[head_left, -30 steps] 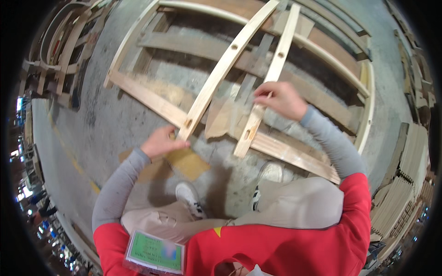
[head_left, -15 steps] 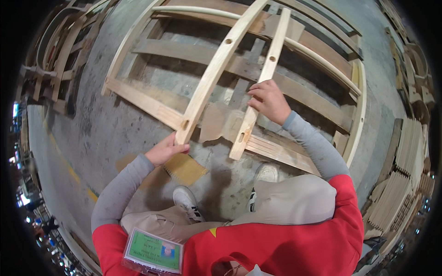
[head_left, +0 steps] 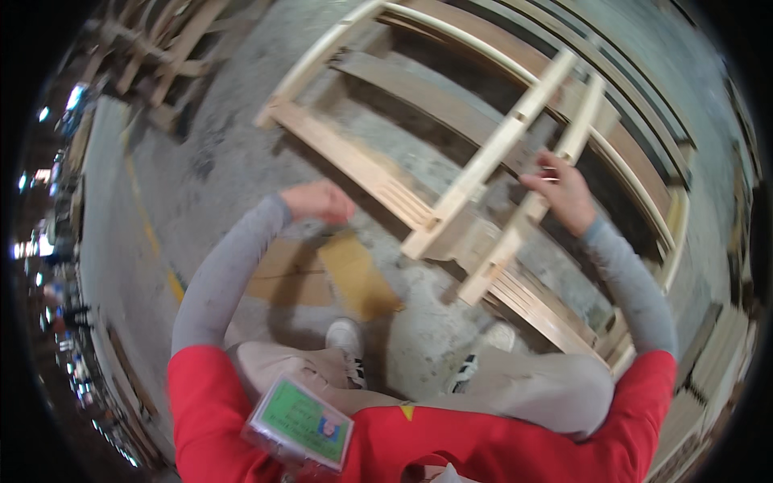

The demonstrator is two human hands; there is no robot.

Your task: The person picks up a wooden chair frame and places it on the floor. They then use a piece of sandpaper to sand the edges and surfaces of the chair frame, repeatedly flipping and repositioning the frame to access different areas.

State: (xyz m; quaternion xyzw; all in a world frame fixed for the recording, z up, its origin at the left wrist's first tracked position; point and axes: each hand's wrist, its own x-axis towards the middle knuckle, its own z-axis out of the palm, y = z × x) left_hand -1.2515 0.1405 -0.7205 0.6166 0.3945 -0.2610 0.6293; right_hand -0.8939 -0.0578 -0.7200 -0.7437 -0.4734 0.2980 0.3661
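My left hand (head_left: 320, 201) is off the wood, over the floor left of the frames. Its fingers look curled in, with nothing visible in them, though motion blurs it. My right hand (head_left: 566, 191) hovers over or lightly touches the right wooden post (head_left: 515, 233), thumb and fingers apart. Beside that post, the left wooden post (head_left: 491, 161) runs nearly parallel. Each post belongs to a pale frame with a curved top rail and a grooved bottom rail (head_left: 354, 165). Holes along the posts are blurred.
Both frames lie on wooden slats (head_left: 427, 92). Flat brown and yellow sheets (head_left: 358, 278) lie on the concrete floor (head_left: 201, 137) by my shoes. More wooden parts (head_left: 173, 60) stand at the far left; stacked boards (head_left: 717, 362) are at the right edge.
My left hand has let go of the left post's near end and moved away from it. My right hand's fingers have spread. The view has shifted, so the frames appear farther right.
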